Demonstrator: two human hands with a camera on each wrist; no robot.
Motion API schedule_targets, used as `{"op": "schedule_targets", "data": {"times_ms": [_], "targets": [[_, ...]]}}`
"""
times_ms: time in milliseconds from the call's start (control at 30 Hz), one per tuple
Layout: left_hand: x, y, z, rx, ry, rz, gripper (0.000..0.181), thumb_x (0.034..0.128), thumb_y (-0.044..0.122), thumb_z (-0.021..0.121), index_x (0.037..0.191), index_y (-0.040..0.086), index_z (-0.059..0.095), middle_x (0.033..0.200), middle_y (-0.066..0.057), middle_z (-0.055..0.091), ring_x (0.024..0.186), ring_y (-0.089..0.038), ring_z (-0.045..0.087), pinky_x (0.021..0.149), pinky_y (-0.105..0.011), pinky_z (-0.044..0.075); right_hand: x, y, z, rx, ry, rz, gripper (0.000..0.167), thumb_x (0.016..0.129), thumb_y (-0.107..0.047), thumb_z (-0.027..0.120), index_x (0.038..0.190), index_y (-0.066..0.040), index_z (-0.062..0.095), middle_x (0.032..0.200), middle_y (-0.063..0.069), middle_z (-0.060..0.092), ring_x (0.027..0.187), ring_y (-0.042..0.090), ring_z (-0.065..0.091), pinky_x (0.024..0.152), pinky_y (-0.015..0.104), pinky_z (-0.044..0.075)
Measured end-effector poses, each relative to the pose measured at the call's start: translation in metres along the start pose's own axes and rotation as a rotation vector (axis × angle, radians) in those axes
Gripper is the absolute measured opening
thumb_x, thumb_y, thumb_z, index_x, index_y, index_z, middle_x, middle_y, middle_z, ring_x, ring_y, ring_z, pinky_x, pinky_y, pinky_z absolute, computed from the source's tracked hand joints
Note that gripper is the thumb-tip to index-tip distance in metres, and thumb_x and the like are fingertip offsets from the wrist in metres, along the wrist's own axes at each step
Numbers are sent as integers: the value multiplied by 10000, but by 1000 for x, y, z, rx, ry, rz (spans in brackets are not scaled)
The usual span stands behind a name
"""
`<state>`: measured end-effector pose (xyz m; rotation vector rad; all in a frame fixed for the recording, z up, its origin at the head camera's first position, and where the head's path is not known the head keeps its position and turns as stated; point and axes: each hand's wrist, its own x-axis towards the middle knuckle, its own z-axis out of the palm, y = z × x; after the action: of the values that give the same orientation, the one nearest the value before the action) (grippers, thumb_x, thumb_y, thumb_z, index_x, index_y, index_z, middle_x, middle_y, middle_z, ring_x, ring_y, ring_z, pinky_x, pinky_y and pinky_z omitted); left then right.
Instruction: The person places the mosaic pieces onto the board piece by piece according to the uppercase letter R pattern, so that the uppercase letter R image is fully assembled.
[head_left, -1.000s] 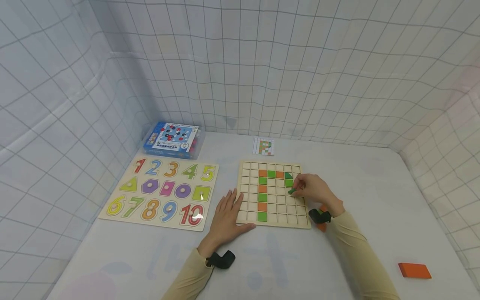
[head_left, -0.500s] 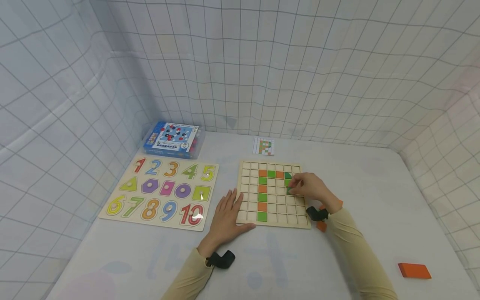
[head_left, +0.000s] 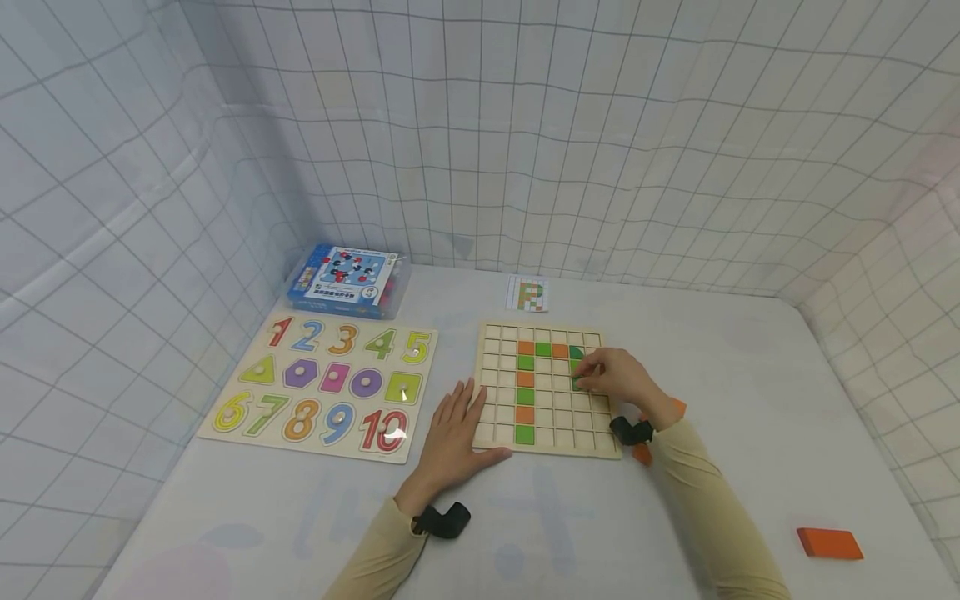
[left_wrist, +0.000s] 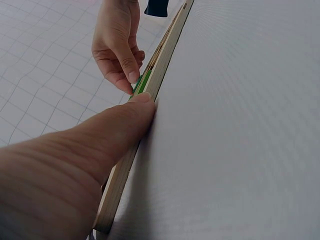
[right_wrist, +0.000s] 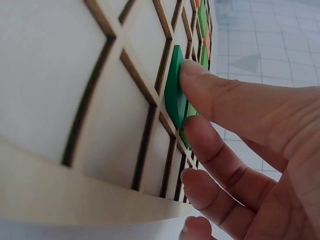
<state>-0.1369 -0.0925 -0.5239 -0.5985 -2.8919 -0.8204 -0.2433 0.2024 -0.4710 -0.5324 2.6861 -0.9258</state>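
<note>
A wooden grid board [head_left: 545, 419] lies mid-table, bearing orange and green square tiles and a dark green rounded tile [head_left: 576, 352] at upper right. My left hand [head_left: 450, 446] rests with spread fingers on its left edge, the thumb at the front edge. Over the board's right side, my right hand [head_left: 618, 377] pinches a dark green tile [right_wrist: 173, 85] between thumb and fingers. In the right wrist view this tile stands tilted at a cell, its curved edge towards the camera. The left wrist view shows the left thumb [left_wrist: 120, 122] pressing the board's rim.
Several loose orange pieces [head_left: 642, 453] lie under the right wrist. An orange block [head_left: 829, 543] sits at the far right. Behind the board is a small pattern card [head_left: 527, 293]. To the left lie a number puzzle [head_left: 318, 387] and a blue box [head_left: 345, 281].
The right hand has moved slightly left and brought the dark green tile down to a cell below the green squares in the right column. The left hand stays in place.
</note>
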Motion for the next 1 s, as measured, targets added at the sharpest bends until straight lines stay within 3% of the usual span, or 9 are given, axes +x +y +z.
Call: {"op": "schedule_targets", "data": {"times_ms": [833,1000], "targets": [[0,0,1,16,-14,-19,973,790,570,665,1479,3,277,1544,-191,165,1427,-300,64,1134,-440,65,-8,0,5,-47,77,-34,91,841,-201,736,892,-132,704,798,-48,620,683,136,543,624,326,439],[1,0,1,17,-12,-16,974,790,568,666,1480,2,275,1544,-191,163,1427,-300,62,1134,-438,61,-15,4,1,-22,136,-54,113,861,-226,716,923,-132,713,826,-43,629,724,149,555,615,323,443]]}}
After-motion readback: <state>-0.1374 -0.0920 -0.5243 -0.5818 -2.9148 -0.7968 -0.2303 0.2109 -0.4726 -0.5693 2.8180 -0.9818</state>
